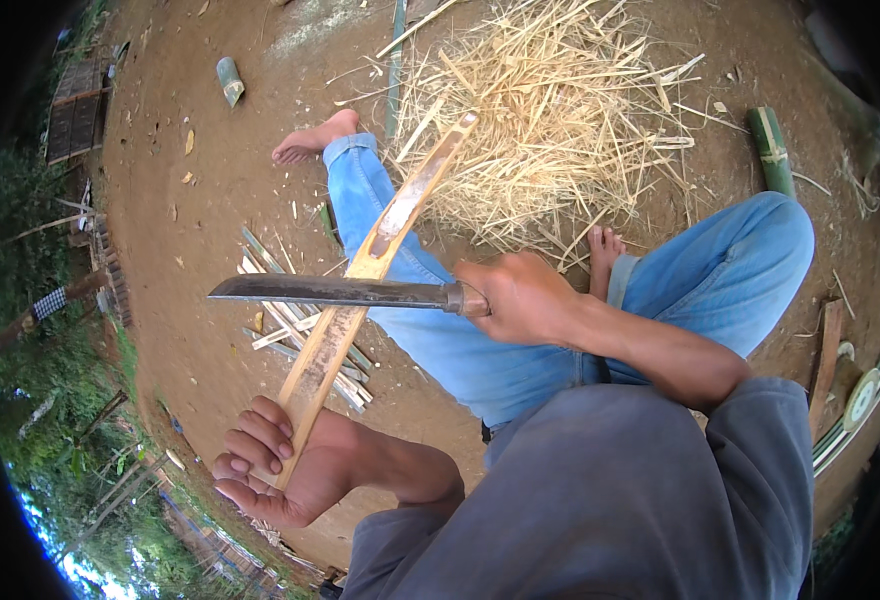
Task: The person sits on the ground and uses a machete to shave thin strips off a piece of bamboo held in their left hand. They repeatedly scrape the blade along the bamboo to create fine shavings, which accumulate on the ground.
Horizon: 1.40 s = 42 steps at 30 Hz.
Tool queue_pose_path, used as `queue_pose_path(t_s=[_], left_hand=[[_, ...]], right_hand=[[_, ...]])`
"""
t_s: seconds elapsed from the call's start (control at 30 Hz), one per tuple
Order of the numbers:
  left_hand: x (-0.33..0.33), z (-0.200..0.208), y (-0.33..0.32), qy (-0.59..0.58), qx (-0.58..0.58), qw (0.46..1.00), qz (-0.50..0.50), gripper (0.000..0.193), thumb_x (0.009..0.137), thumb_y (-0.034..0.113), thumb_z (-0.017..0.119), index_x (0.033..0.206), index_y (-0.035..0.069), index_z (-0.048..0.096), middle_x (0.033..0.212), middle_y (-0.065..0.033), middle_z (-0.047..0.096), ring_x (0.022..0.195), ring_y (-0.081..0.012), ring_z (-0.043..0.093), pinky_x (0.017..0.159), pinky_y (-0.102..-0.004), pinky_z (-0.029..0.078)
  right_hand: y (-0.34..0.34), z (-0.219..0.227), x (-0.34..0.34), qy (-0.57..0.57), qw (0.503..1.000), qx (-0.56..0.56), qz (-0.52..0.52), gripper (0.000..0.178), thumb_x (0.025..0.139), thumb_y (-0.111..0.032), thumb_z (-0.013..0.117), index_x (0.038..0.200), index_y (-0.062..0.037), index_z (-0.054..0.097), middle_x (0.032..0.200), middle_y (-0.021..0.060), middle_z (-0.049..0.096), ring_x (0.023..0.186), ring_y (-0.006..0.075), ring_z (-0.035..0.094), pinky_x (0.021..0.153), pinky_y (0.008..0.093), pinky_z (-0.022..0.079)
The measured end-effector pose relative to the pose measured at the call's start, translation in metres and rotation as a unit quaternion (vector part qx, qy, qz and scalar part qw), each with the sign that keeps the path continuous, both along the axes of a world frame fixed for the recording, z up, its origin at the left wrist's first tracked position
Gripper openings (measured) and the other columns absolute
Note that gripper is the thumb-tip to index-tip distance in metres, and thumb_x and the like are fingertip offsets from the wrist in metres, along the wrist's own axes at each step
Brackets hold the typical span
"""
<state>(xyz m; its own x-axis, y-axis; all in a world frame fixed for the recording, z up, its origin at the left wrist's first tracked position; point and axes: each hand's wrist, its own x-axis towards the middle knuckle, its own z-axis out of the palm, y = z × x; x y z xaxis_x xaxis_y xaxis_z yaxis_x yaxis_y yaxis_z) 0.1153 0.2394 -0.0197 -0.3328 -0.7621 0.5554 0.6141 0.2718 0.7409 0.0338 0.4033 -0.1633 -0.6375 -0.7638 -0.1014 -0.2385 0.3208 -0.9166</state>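
My left hand (285, 460) is closed round the near end of a long split bamboo strip (322, 362), which slants up and away to the right over my leg. The strip's pale inner face is partly brown and whitish. My right hand (525, 298) grips the wooden handle of a machete (335, 291). Its dark blade points left and lies across the middle of the strip, over the upper side; whether the edge bites into the bamboo cannot be made out. The palm side of my left hand is turned up, its fingers curled over the strip.
A heap of pale shavings (540, 130) lies on the dirt ahead. Thin bamboo slats (305, 330) are piled by my left leg. Green bamboo pieces (770, 150) (230, 82) lie at far right and far left. A wooden piece (826, 365) rests at the right.
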Motion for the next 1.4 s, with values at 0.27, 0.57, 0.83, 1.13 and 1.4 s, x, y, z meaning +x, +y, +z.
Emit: queue_pose_path(t_s=[0.27,0.57,0.83,1.13,1.4], left_hand=[[-0.005,0.002,0.019,0.031,-0.002,0.999,0.025,0.024,0.095,0.024,0.05,0.076,0.009,0.048,0.055,0.0027,0.029,0.046,-0.0077,0.027,0.051,-0.0241,0.026],[-0.004,0.003,0.01,0.022,-0.01,1.0,0.002,0.025,0.094,0.024,0.051,0.075,0.01,0.046,0.055,0.0026,0.028,0.046,-0.0081,0.026,0.05,-0.0243,0.025],[0.0,0.0,0.003,0.021,0.0,1.0,0.0,0.026,0.094,0.025,0.05,0.074,0.01,0.047,0.055,0.0024,0.03,0.045,-0.0081,0.026,0.051,-0.024,0.024],[0.002,-0.001,0.014,0.023,-0.001,1.0,0.015,0.025,0.095,0.025,0.049,0.075,0.01,0.047,0.055,0.0024,0.03,0.045,-0.0076,0.027,0.051,-0.0241,0.025],[0.0,-0.003,0.023,0.027,-0.01,0.999,0.032,0.026,0.095,0.024,0.05,0.073,0.011,0.043,0.055,0.0024,0.028,0.046,-0.0079,0.025,0.051,-0.0233,0.023]], right_hand=[[0.017,-0.017,-0.022,-0.056,0.996,0.058,-0.044,0.018,0.075,-0.011,0.064,0.089,-0.0011,0.062,0.064,0.021,0.063,0.059,0.0382,0.065,0.057,0.0477,0.052],[0.009,-0.003,-0.004,0.0,1.0,0.002,-0.006,0.025,0.072,-0.015,0.066,0.094,-0.0041,0.064,0.067,0.0211,0.064,0.063,0.0396,0.065,0.06,0.0469,0.053],[0.004,-0.01,-0.001,0.003,1.0,-0.003,-0.006,0.027,0.073,-0.015,0.068,0.097,-0.0048,0.064,0.068,0.0201,0.065,0.064,0.039,0.066,0.059,0.0477,0.053],[0.009,-0.006,-0.003,0.06,0.998,-0.029,-0.022,0.028,0.07,-0.009,0.066,0.097,-0.0012,0.063,0.057,0.0209,0.058,0.053,0.0384,0.061,0.052,0.0456,0.05],[0.016,0.011,-0.003,0.028,0.999,0.027,0.037,0.025,0.072,-0.012,0.067,0.095,-0.0028,0.063,0.067,0.0206,0.065,0.064,0.0393,0.066,0.061,0.0483,0.053]])
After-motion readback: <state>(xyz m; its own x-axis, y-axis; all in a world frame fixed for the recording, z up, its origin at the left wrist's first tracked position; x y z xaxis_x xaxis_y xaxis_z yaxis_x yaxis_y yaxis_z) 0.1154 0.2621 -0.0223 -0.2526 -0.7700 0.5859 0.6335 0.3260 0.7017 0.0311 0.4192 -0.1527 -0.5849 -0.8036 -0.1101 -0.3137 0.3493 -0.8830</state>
